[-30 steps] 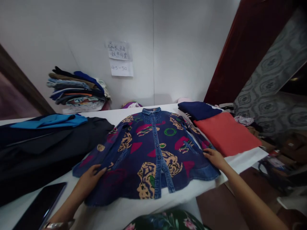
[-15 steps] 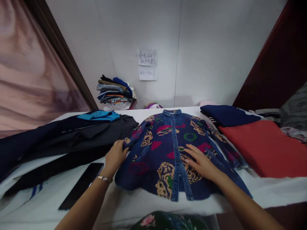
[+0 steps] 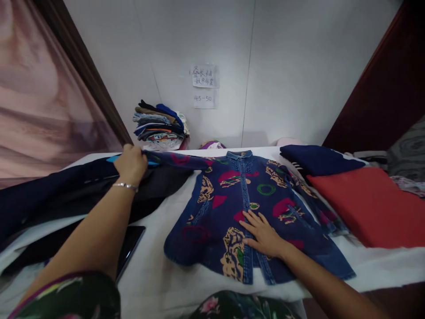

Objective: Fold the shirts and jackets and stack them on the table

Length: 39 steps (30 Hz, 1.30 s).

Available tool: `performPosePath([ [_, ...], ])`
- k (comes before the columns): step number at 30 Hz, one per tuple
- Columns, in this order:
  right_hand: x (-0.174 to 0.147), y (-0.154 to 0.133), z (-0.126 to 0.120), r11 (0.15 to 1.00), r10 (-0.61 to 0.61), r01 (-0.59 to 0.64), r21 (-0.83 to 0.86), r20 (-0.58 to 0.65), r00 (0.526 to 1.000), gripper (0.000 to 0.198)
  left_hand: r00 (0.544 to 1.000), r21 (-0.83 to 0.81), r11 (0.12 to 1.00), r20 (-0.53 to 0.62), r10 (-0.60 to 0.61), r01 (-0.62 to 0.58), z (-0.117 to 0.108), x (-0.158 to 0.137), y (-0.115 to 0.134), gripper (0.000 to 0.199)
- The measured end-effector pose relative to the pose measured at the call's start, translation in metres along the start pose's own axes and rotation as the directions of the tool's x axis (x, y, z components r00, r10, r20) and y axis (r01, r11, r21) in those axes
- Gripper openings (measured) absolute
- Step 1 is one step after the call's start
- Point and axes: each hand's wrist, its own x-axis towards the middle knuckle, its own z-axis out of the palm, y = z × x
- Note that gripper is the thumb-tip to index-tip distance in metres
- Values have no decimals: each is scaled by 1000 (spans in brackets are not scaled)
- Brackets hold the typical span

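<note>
A dark blue patterned denim shirt (image 3: 215, 221) lies front side up on the white-covered table, its collar at the far side and its button strip running toward me. My left hand (image 3: 132, 165) is closed around the cuff end of the shirt's left-hand sleeve and holds it stretched out to the left, over dark clothes. Flat on the lower button strip rests my right hand (image 3: 264, 235), its fingers spread. The other sleeve (image 3: 322, 208) slants down along the shirt's right side.
Dark garments (image 3: 76, 190) cover the table's left part, with a black tablet-like device (image 3: 133, 241) partly behind my left arm. Folded red cloth (image 3: 368, 206) and navy cloth (image 3: 318, 160) lie at right. A pile of folded clothes (image 3: 159, 124) stands by the wall under paper signs (image 3: 206, 86).
My left hand has swung up and left, pulling the sleeve out straight from the shirt's side. My right hand has shifted slightly left and down on the button strip.
</note>
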Motion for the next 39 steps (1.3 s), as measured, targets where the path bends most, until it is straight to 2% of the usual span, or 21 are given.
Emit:
performPosePath([
  [2, 0, 0, 0, 1000, 7, -7, 2, -1, 1000, 67, 1000, -44, 999, 7, -16, 16, -6, 18, 5, 48],
  [4, 0, 0, 0, 1000, 9, -9, 10, -8, 1000, 67, 999, -14, 999, 11, 48, -48, 0, 20, 17, 44],
  [6, 0, 0, 0, 1000, 5, -5, 15, -16, 1000, 67, 988, 21, 988, -14, 153, -153, 19, 4, 34, 45],
  [8, 0, 0, 0, 1000, 1, 0, 11, -16, 1000, 67, 968, 0, 969, 21, 249, -249, 48, -27, 55, 43],
  [9, 1, 0, -1, 1000, -1, 1, 7, -13, 1000, 67, 918, -49, 922, 95, 386, -383, 64, -45, 65, 41],
  [10, 1, -1, -2, 1000, -1, 1, 4, -11, 1000, 67, 846, -114, 866, 183, 500, -487, 81, -65, 74, 41],
  [12, 1, -5, -4, 1000, 2, -2, 4, -9, 1000, 66, 738, -227, 810, 334, 586, -541, 112, -102, 85, 47],
  [13, 1, -7, -6, 1000, 7, -7, 9, -6, 1000, 67, 712, -256, 819, 405, 574, -514, 125, -117, 86, 49],
  [15, -2, -12, -10, 999, 20, -21, 34, 11, 1000, 68, 732, -260, 862, 455, 507, -436, 143, -134, 83, 55],
  [18, -13, -9, -21, 994, 20, -23, 110, 32, 999, 63, 740, -247, 877, 472, 480, -412, 156, -136, 72, 56],
  [20, -27, 6, -33, 989, 70, -61, 133, -64, 995, 52, 736, -236, 875, 473, 484, -423, 159, -130, 67, 54],
  [22, -46, 34, -47, 978, 195, -170, 119, -258, 946, 45, 736, -235, 865, 455, 502, -444, 162, -126, 63, 53],
  [24, -69, 70, -58, 937, 345, -333, 108, -449, 824, 43, 740, -243, 857, 433, 515, -454, 165, -124, 60, 54],
  [25, -81, 88, -62, 896, 423, -430, 112, -510, 749, 44, 742, -250, 855, 425, 519, -455, 168, -123, 58, 54],
  [26, -93, 105, -63, 844, 497, -523, 118, -538, 681, 45, 742, -258, 852, 419, 524, -455, 170, -123, 57, 55],
  [28, -112, 131, -60, 751, 603, -648, 129, -533, 593, 49, 736, -276, 842, 410, 539, -463, 173, -121, 55, 55],
  [29, -118, 140, -57, 724, 629, -680, 120, -520, 578, 50, 731, -283, 837, 408, 547, -469, 174, -120, 55, 54],
  [32, -125, 151, -46, 705, 626, -708, 32, -498, 600, 49, 720, -284, 844, 441, 536, -455, 172, -114, 59, 54],
  [34, -122, 152, -43, 682, 629, -731, -11, -501, 594, 46, 719, -267, 871, 491, 492, -413, 166, -113, 63, 54],
  [37, -112, 152, -55, 648, 662, -761, 27, -514, 545, 49, 731, -239, 902, 529, 432, -360, 154, -122, 68, 51],
  [39, -105, 154, -75, 679, 643, -729, 88, -551, 532, 49, 735, -252, 889, 499, 459, -384, 148, -137, 69, 50],
])
